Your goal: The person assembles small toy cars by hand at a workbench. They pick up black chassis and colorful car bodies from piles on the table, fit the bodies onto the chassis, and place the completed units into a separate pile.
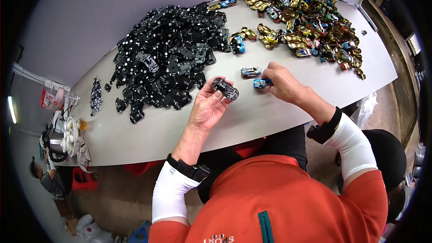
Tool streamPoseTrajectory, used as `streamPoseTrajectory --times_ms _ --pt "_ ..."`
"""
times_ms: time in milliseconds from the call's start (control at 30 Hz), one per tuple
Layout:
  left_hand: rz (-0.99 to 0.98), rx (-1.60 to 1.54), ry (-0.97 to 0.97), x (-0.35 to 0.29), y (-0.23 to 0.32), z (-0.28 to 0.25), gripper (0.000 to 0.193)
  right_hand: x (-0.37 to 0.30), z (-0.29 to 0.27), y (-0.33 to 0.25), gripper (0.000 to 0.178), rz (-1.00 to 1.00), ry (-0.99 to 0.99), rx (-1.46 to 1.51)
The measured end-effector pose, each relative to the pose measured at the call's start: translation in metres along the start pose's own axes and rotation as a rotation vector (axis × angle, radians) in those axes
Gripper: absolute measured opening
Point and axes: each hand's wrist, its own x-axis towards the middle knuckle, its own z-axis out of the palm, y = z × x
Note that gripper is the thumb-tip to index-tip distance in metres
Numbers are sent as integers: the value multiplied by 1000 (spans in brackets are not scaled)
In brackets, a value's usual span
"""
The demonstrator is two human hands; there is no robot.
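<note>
Pale grey worktop (256,119) spreads beneath a heap of black toy car parts (166,49) and, farther right, a heap of gold and multicoloured car shells (310,22). Above its near side, the left hand (208,105) holds a black car base (226,89) between thumb and fingers; the piece is oblong, rounded at its ends, with small silvery details on its dark face. The right hand (285,83) has its fingers drawn narrow on the right end of a bright blue toy car (259,83), just below a silvery patterned car (250,71).
</note>
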Motion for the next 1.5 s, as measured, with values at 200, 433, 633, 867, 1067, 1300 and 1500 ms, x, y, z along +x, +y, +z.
streamPoseTrajectory --times_ms 200,433,633,867,1067,1300,1500 --pt "55 49 -22 -8 -3 -2 36 -3 5 -7 28 -1 -17 58" --pt "126 147 36 -4 2 4 35 2 2 -57 18 194 7 994" --pt "139 194 1 -1 0 10 36 0 1 -64 19 250 22 887" --pt "149 278 15 -2 2 12 36 3 4 -66 18 217 31 886" --pt "132 306 27 -1 -3 21 36 0 2 -66 20 191 48 761" --pt "151 331 20 -8 4 29 41 -3 -5 -94 30 -38 171 513" --pt "200 395 -3 -12 12 30 40 0 -5 -100 31 -229 182 411"
